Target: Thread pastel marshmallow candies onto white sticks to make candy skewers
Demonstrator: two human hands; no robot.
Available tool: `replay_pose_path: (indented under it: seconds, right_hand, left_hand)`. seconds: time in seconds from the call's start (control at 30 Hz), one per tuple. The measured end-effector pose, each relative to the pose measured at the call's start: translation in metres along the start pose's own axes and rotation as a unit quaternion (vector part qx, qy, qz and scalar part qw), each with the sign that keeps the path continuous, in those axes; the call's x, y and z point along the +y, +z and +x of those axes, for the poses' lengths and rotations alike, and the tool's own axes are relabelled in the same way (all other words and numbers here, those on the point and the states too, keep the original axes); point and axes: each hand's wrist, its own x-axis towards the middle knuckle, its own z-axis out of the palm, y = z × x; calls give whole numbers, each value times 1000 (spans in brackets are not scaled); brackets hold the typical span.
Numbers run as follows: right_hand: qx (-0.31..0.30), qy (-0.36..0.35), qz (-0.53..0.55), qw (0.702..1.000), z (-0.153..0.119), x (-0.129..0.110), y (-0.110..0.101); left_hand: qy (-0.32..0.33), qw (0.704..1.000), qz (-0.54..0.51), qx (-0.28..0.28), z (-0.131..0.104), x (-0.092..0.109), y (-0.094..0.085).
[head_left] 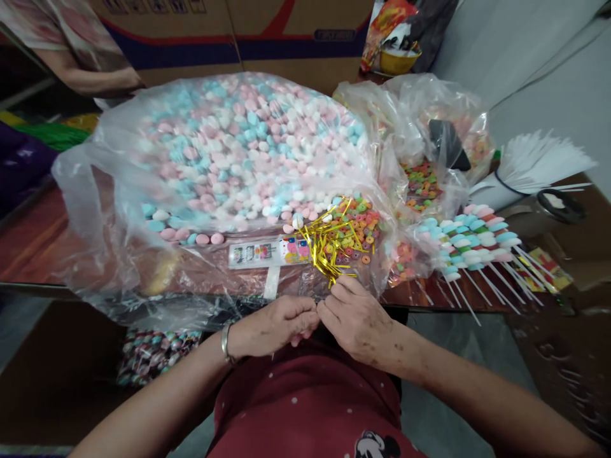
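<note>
My left hand (274, 327), with a bracelet at the wrist, is closed in front of my body. My right hand (358, 321) is closed too, its fingertips meeting those of the left. Whatever the fingers pinch is hidden or too small to name. Just beyond the right hand lie gold twist ties (329, 248), partly over colourful ring candies (367, 232). Beside the ties are printed clear plastic bags (255, 252). A large clear bag of pink, blue and white marshmallows (252, 140) spreads behind them.
Marshmallow skewers (468, 245) lie at the right table edge, sticks jutting out. Behind them stands a holder of white sticks (525, 168) beside scissors (561, 205). Wrapped sweets (155, 356) fill a carton below left. Another person's arm (90, 79) shows at the upper left.
</note>
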Motion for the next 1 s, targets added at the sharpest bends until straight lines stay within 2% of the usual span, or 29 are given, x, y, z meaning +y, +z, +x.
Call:
replay_pose_path:
  seconds: [0.07,0.13,0.17,0.23,0.3,0.33,0.37,0.43,0.5,0.57,0.7,0.8,0.9,1.0]
  right_hand:
    - [-18,22,18,999,-1,3,1]
    - [-39,47,65,996,-2,9,-1]
    - [-42,63,103,992,-3,14,-3]
    - [-8,122,180,976,-5,27,-6]
    - [72,227,190,953,-8,45,-4]
    - [107,293,150,938,-9,54,-1]
    - [119,337,90,929,-11,63,3]
    - [83,383,-33,919,-12,78,14]
    - [31,389,-115,914,-12,86,25]
    - [1,385,-156,910,-10,90,32]
    - [-6,395,-158,905,-8,91,34]
    - [26,385,-123,914,-6,89,30]
    - [94,343,-92,930,-5,85,26]
    - [148,344,-66,925,-5,85,23]
  left_hand:
    - [89,980,151,98,1,1,4]
    - [174,935,262,163,2,2,6]
    - [203,918,290,178,2,1,7]
    - [227,908,289,203,2,1,5]
    - [205,921,219,247,2,1,3]
    - [179,933,161,266,3,1,2]
    - [149,944,92,279,3,1,1]
    - [92,953,-46,284,6,2,1]
    - [62,950,-144,270,10,3,3]
    - [60,943,-206,255,13,4,5]
    - [54,925,-289,242,19,7,8]
    - [46,915,-317,246,23,9,9]
    - [52,913,-325,242,27,10,10]
    - [64,910,-330,242,28,10,8]
